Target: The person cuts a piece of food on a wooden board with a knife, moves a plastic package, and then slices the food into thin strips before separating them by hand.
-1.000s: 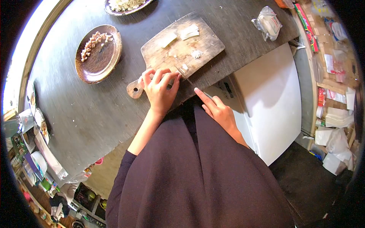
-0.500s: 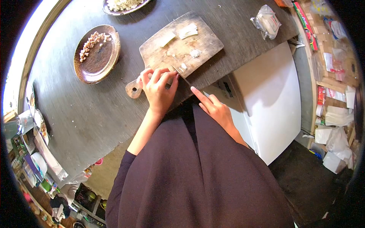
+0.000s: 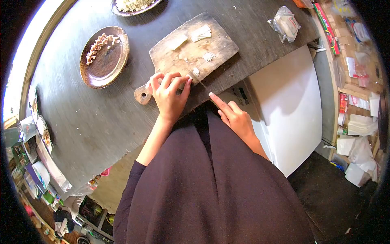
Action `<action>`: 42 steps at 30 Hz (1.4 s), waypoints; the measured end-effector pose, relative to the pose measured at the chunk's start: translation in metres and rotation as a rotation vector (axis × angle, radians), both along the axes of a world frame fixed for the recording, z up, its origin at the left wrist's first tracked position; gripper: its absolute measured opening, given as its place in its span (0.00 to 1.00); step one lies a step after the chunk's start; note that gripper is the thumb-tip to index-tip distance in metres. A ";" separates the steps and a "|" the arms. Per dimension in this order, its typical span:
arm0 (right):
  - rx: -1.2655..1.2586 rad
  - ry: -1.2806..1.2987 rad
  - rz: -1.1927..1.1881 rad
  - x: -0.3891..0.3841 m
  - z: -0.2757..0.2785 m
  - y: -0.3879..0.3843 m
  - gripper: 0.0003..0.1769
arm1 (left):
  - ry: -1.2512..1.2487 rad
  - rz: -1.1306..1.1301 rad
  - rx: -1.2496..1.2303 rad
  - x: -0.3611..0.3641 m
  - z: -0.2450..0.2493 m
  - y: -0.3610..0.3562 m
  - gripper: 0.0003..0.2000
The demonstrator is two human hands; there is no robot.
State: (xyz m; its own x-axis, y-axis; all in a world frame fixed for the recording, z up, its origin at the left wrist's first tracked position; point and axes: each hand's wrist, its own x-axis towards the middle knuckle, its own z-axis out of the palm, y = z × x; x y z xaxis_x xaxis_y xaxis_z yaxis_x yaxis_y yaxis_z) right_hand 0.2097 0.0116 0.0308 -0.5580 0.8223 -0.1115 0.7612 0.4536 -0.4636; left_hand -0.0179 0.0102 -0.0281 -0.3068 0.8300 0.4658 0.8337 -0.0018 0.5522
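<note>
Our left hand [image 3: 168, 95] pinches a white bit [image 3: 190, 77] on the board [image 3: 222, 40], while our right hand [image 3: 235, 116] grips a knife [image 3: 198, 79] pointing far and left, just beside that bit.

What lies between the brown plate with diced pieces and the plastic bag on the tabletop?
The wooden cutting board, bearing cut white pieces, as the head view shows.
</note>
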 end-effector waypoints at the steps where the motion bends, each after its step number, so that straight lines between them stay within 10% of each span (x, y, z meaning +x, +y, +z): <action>1: 0.005 0.016 0.015 0.000 -0.001 -0.001 0.39 | 0.002 -0.003 -0.008 0.000 0.001 0.000 0.08; 42: 0.011 0.027 0.022 -0.008 -0.004 -0.005 0.38 | -0.001 0.001 -0.002 -0.004 0.001 0.000 0.09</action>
State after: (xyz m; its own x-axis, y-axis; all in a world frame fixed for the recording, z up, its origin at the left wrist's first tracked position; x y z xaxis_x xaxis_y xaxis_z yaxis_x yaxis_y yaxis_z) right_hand 0.2018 0.0065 0.0269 -0.5785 0.8110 -0.0871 0.7381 0.4750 -0.4792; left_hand -0.0215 0.0099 -0.0273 -0.3077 0.8308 0.4637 0.8333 0.0001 0.5529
